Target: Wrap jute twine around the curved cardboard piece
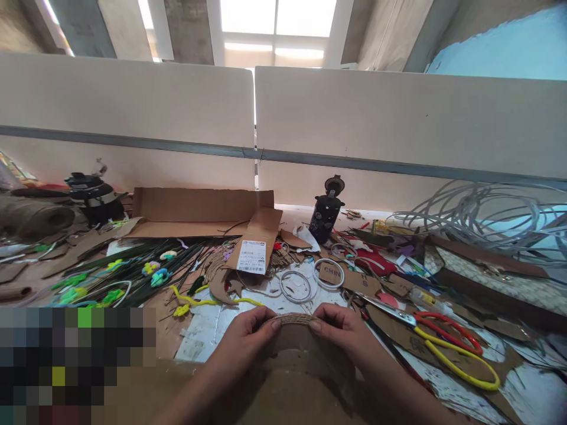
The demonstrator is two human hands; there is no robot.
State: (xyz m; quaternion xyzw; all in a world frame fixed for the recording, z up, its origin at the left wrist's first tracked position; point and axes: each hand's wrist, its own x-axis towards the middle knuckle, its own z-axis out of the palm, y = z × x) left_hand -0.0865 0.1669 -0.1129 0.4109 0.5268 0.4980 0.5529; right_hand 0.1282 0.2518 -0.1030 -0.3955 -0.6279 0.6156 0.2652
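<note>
Close in front of me, a curved band of brown twine (295, 319) arches between my two hands. My left hand (253, 330) pinches its left end between thumb and fingers, and my right hand (336, 326) grips the right end the same way. Whether cardboard backs the twine is hard to tell, as the surface below it is also brown. Just beyond my fingers lie two pale rings (296, 285). Scissors (436, 333) with one red and one yellow handle rest on cardboard scraps right of my right hand.
An open cardboard box (201, 206) with a labelled flap stands at the back. A black bottle (326, 215) has its lid up. Coiled clear tubing (482, 209) and a patterned bag (500, 280) lie right; pipe-cleaner flowers (160, 277) and a twine spool (38, 217) lie left.
</note>
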